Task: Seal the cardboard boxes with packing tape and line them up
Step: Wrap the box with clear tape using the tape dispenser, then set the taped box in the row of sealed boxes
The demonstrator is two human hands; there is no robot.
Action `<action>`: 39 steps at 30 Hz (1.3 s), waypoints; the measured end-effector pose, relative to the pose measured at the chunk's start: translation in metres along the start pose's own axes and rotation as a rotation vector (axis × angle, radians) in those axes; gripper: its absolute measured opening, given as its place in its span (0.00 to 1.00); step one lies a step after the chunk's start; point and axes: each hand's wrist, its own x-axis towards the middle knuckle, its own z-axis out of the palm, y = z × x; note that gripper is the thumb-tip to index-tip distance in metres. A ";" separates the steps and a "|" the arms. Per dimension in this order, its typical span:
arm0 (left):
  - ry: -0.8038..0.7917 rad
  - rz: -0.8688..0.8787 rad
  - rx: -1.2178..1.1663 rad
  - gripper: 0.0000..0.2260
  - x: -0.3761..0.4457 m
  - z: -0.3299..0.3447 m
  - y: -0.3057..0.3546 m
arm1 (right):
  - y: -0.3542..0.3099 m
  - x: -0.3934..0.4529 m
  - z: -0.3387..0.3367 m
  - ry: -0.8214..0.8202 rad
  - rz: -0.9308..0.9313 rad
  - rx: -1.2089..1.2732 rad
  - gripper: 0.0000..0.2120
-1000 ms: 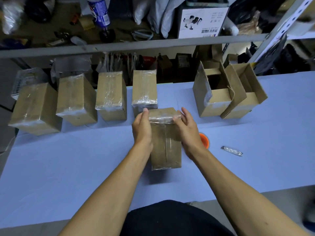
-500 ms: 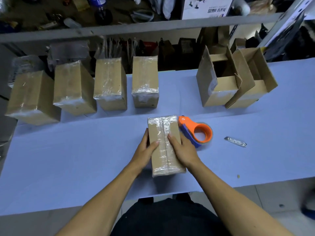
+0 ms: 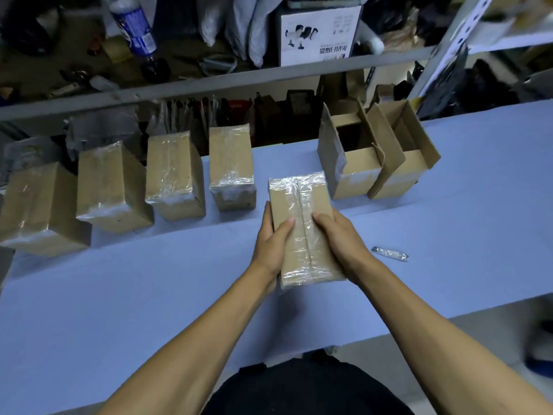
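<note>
You've got the taped box (image 3: 302, 232) clamped between both palms, left hand (image 3: 270, 247) on one flank, right hand (image 3: 339, 244) on the other, thumbs laid across the top seam. It sits mid-bench (image 3: 149, 310), just short of the row of four sealed boxes (image 3: 230, 166) along the back edge, with the two open boxes (image 3: 359, 163) close on its right.

Watch that slick tape: it looks slippery under your thumbs, and a light squeeze could let the box slide out as you lift. Steer it into the gap carefully. Drift right and you'll likely clip the raised flaps; drift left and you'll nudge the last sealed box out of line. The small foil strip (image 3: 389, 253) by your right wrist could get swept off if your forearm drags.
</note>
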 end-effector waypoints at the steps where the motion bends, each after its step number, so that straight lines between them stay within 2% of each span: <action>1: -0.002 0.010 -0.007 0.15 0.005 0.007 0.009 | -0.009 0.004 -0.006 -0.002 -0.010 0.007 0.15; 6: 0.027 0.053 -0.027 0.13 0.049 0.024 0.046 | -0.052 0.042 -0.015 -0.017 -0.080 0.049 0.10; 12: 0.202 0.031 0.024 0.13 0.118 0.029 0.081 | -0.086 0.107 -0.013 -0.051 -0.110 0.047 0.12; 17: 0.247 0.035 0.116 0.13 0.170 0.026 0.088 | -0.089 0.153 -0.006 -0.013 -0.108 -0.068 0.13; 21: 0.283 -0.003 0.254 0.20 0.217 0.010 0.067 | -0.082 0.193 0.006 0.040 -0.099 -0.175 0.17; 28: 0.357 -0.068 0.750 0.20 0.242 0.006 0.046 | -0.047 0.227 0.016 0.035 -0.032 -0.329 0.19; 31: 0.355 -0.007 0.812 0.20 0.244 0.004 0.035 | -0.031 0.229 0.016 0.053 -0.051 -0.341 0.21; 35: 0.390 0.031 0.785 0.14 0.238 -0.001 0.033 | -0.039 0.230 0.020 0.015 -0.027 -0.470 0.26; 37: 0.394 0.065 0.861 0.17 0.235 0.001 0.039 | -0.049 0.224 0.018 0.016 -0.045 -0.586 0.28; 39: 0.373 0.114 0.990 0.23 0.235 0.003 0.048 | -0.064 0.215 0.014 0.034 -0.170 -0.693 0.30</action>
